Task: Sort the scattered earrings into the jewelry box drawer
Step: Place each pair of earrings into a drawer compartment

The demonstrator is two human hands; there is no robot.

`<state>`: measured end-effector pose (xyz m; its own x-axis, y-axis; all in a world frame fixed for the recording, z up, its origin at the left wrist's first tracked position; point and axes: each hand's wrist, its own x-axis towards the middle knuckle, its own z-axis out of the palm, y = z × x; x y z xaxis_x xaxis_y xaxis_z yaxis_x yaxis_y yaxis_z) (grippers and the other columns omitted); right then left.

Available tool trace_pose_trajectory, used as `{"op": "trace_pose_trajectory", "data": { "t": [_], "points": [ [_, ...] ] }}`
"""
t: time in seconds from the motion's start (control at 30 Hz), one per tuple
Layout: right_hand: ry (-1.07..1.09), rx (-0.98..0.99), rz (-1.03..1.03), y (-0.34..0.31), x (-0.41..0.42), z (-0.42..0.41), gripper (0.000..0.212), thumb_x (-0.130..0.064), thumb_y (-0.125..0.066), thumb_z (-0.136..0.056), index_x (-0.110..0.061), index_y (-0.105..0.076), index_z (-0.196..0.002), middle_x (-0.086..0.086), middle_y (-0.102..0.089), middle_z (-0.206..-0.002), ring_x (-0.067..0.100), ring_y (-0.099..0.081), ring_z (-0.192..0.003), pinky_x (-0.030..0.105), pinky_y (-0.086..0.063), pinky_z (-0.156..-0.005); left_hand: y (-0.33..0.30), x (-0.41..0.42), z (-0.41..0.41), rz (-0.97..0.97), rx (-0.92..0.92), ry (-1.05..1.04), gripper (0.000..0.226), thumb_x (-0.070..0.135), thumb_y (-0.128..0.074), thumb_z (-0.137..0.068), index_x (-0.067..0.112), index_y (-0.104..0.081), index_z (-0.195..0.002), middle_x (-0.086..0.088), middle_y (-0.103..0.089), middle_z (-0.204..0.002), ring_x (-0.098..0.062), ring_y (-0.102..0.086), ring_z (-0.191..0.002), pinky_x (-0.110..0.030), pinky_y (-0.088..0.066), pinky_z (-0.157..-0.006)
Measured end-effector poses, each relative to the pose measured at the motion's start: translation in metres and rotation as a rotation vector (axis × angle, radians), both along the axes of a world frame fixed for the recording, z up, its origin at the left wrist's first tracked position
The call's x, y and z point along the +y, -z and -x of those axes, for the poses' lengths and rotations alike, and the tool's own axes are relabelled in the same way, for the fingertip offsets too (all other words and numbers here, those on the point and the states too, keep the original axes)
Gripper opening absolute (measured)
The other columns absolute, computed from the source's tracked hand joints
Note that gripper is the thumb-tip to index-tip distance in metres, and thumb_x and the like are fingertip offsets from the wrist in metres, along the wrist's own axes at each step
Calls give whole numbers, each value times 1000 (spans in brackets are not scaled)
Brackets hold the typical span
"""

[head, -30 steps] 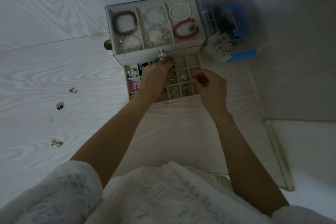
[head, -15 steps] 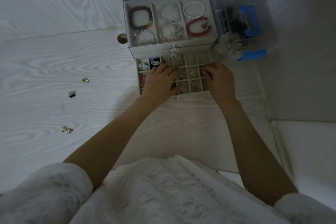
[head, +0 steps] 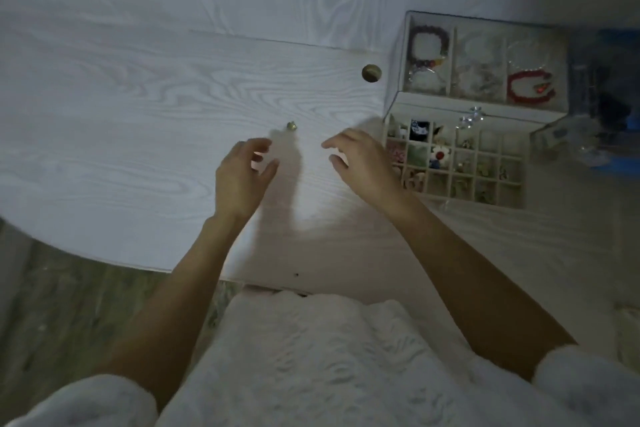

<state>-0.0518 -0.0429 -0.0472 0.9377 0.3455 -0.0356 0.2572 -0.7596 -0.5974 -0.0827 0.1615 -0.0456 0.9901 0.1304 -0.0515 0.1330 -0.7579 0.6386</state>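
1. A fuzzy white sleeve (head: pixel 104 402) and a nubbly pale garment lie nearest.
2. The left hand (head: pixel 239 180) hovers over the pale wood-grain table (head: pixel 121 149), fingers loosely curled and spread, holding nothing.
3. The right hand (head: pixel 363 166) hovers just beside the drawer (head: pixel 453 163), fingers relaxed and apart, empty.
4. A small gold earring (head: pixel 291 126) lies on bare tabletop just beyond the left fingertips, with open surface all round.
5. The gridded drawer stands pulled out of the clear-topped jewelry box (head: pixel 481 62); its square cells hold small trinkets.
6. A round brass knob (head: pixel 371 73) sits beside the box's left wall.
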Motion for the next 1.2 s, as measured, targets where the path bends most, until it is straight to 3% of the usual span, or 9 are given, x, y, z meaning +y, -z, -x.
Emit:
{"op": "trace_pose_trajectory", "data": {
  "t": [0.13, 0.27, 0.33, 0.43, 0.53, 0.67, 0.8, 1.07, 1.2],
  "points": [
    [-5, 57, 15, 8, 46, -47, 36, -10, -59, -89, -10, -56, -124, 11, -54, -121, 26, -55, -106, 34, -46, -90, 18, 30, -27, -82, 147, -9, 50, 21, -68, -81, 13, -51, -127, -10, -53, -124, -21, -58, -102, -31, -47, -85],
    [-6, 155, 28, 21, 73, -67, 42, -8, -62, -87, -12, -54, -128, 9, -52, -121, 24, -58, -101, 33, -47, -92, 29, 33, -46, -121, 185, 108, 47, 18, -65, -81, 15, -53, -127, -11, -54, -121, -25, -58, -101, -33, -45, -85],
    [44, 191, -4, 29, 78, -69, 37, -4, -61, -87, -10, -58, -123, 7, -55, -113, 19, -57, -96, 27, -48, -87, 32, 31, -51, -133, 150, 164, 41, 14, -63, -82, 12, -56, -122, -12, -57, -114, -27, -59, -96, -33, -46, -81],
    [65, 190, 43, 35, 82, -69, 22, -5, -55, -90, -3, -65, -109, 10, -61, -106, 22, -58, -92, 33, -49, -82, 35, 32, -56, -139, 82, 216, 26, 10, -63, -82, 11, -64, -108, -11, -62, -103, -24, -61, -87, -29, -47, -74],
    [-26, 94, 118, 34, 78, -64, 23, 3, -52, -89, -2, -68, -106, 13, -63, -105, 27, -60, -94, 37, -50, -82, 34, 34, -58, -133, 48, 242, 16, 8, -62, -83, 9, -70, -97, -10, -66, -95, -23, -62, -82, -27, -47, -72],
    [-9, 17, 204, 34, 72, -53, 20, 6, -51, -86, -2, -65, -98, 13, -60, -98, 27, -58, -83, 39, -52, -71, 31, 36, -60, -139, 44, 257, 12, 10, -62, -83, 7, -70, -91, -12, -66, -90, -26, -62, -79, -39, -51, -73],
    [-1, -42, 266, 36, 68, -36, 19, 9, -52, -80, -4, -62, -89, 12, -60, -89, 26, -57, -78, 39, -52, -62, 27, 36, -59, -141, 46, 279, 10, 9, -63, -83, 9, -70, -90, -11, -66, -89, -25, -62, -78, -33, -50, -72],
    [181, 28, -15, 15, 29, 14, 14, -3, -56, -86, -8, -68, -90, 12, -60, -89, 23, -57, -76, 33, -48, -67, 14, 8, -35, 3, -10, 277, 15, 8, -68, -80, 13, -73, -93, -7, -71, -91, -17, -66, -80, -21, -50, -76],
    [354, 59, -115, 7, -26, 53, 11, -5, -63, -84, -10, -70, -91, 8, -61, -94, 14, -58, -76, 26, -51, -74, 9, -27, -21, 125, -28, 341, 16, 8, -71, -78, 15, -73, -92, -4, -71, -90, -13, -67, -76, -24, -55, -76]
  ]
}}
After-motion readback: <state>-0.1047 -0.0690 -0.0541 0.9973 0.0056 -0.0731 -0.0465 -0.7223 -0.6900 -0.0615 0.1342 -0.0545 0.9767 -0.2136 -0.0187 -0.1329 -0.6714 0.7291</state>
